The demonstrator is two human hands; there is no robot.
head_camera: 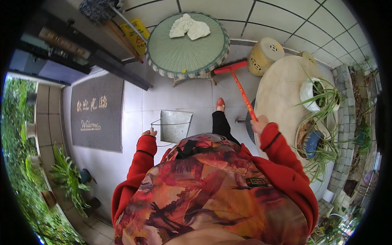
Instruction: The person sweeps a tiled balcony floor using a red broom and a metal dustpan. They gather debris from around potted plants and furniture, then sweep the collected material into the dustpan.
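Note:
My left hand [150,133] grips the handle of a metal dustpan [176,125], which hangs at my left side with its wire bail across the pan. In my right hand [259,124] is the red handle of a broom [241,88]. The broom's red head [231,67] reaches the floor between the round green table and a yellow drum-shaped stool, its dark bristles towards the wall. One red shoe [220,104] shows on the grey floor between the two tools. Whether anything lies inside the dustpan is too unclear to tell.
White cloths [189,27] lie on the round green table [186,52]. The drum stool [265,56] stands beside a pale oval table [275,92] bearing potted plants [315,95]. Left are a doormat [97,113], a door edge [122,69], a yellow floor sign [136,35] and a mop [101,9].

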